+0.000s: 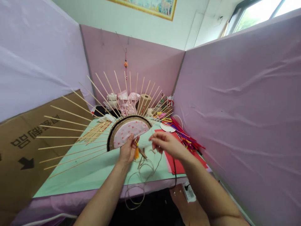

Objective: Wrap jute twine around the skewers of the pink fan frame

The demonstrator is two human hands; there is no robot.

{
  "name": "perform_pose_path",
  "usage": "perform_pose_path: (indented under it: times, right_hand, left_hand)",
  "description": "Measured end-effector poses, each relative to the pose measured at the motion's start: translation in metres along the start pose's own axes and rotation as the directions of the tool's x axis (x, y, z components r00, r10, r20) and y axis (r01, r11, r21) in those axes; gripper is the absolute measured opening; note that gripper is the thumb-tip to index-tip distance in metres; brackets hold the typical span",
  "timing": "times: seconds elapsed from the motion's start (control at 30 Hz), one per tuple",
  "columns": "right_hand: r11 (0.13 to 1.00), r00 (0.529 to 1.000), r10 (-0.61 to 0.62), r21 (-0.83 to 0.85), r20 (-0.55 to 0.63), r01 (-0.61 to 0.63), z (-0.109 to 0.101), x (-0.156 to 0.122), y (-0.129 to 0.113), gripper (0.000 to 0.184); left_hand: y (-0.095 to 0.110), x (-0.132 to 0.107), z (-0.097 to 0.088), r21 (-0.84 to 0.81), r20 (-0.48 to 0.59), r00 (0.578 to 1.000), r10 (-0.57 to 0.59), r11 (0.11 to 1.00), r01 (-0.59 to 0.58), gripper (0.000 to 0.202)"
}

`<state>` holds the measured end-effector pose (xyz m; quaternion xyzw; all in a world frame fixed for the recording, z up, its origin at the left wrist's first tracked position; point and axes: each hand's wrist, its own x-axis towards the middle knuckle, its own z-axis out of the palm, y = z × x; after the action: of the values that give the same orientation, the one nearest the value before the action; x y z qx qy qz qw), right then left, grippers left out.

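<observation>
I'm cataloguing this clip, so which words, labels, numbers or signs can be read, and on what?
Apparently "制品", upside down, on the cardboard; the neighbouring characters are too blurred to read.
A dark arrow sign, pointing down in the picture, on the same cardboard.
No other text is legible.

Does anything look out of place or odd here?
The twine stands out: it hangs in loose loops over the front edge of the table, which looks untidy and might snag. I see no spill.
</observation>
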<state>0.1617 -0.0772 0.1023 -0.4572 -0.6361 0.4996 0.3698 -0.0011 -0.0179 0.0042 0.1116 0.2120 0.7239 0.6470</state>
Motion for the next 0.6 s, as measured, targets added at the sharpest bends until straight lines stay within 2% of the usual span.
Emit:
perform_pose_path:
  times: [0.07, 0.1, 0.23, 0.3, 0.37, 0.47, 0.53, 0.6]
  right_hand:
    - [0.987, 0.991, -0.092, -0.138, -0.101, 0.078, -0.023, 0.017, -0.028, 0.016]
    - [0.976, 0.987, -0.11, -0.2, -0.115, 0.085, -0.033, 0.028, -0.04, 0.018]
    - [0.965, 0.987, -0.055, -0.263, -0.15, 0.014, -0.056, 0.083, -0.074, 0.019]
    - [0.971, 0.987, 0.015, -0.234, -0.162, -0.054, -0.055, 0.108, -0.08, 0.022]
    - [0.985, 0.991, 0.065, -0.15, -0.118, -0.083, -0.048, 0.128, -0.079, 0.021]
    - [0.999, 1.0, -0.008, -0.033, -0.009, 0.008, -0.032, 0.15, -0.075, 0.014]
    - [0.986, 0.991, -0.106, -0.12, 0.076, 0.115, -0.022, 0.161, -0.073, 0.011]
    - [0.906, 0.971, -0.176, -0.359, 0.159, 0.223, -0.014, 0.167, -0.076, 0.012]
  left_hand:
    - [-0.001, 0.0, -0.001, 0.016, -0.005, 1.0, 0.004, 1.0, -0.004, 0.018]
    - [-0.001, 0.0, -0.001, 0.028, -0.009, 1.0, 0.005, 1.0, -0.005, 0.02]
    - [-0.003, -0.002, -0.003, 0.086, -0.032, 0.999, 0.005, 0.996, -0.003, 0.024]
    - [-0.004, -0.003, -0.002, 0.102, -0.037, 0.999, 0.002, 0.995, 0.002, 0.023]
    - [-0.004, -0.003, -0.001, 0.103, -0.039, 0.999, -0.018, 0.994, 0.022, 0.021]
    - [-0.006, -0.002, 0.0, 0.082, -0.041, 0.997, -0.059, 0.995, 0.062, 0.017]
    - [-0.006, 0.0, -0.001, 0.064, -0.049, 0.996, -0.073, 0.995, 0.076, 0.015]
    - [-0.007, 0.001, -0.001, 0.043, -0.052, 0.995, -0.087, 0.995, 0.089, 0.014]
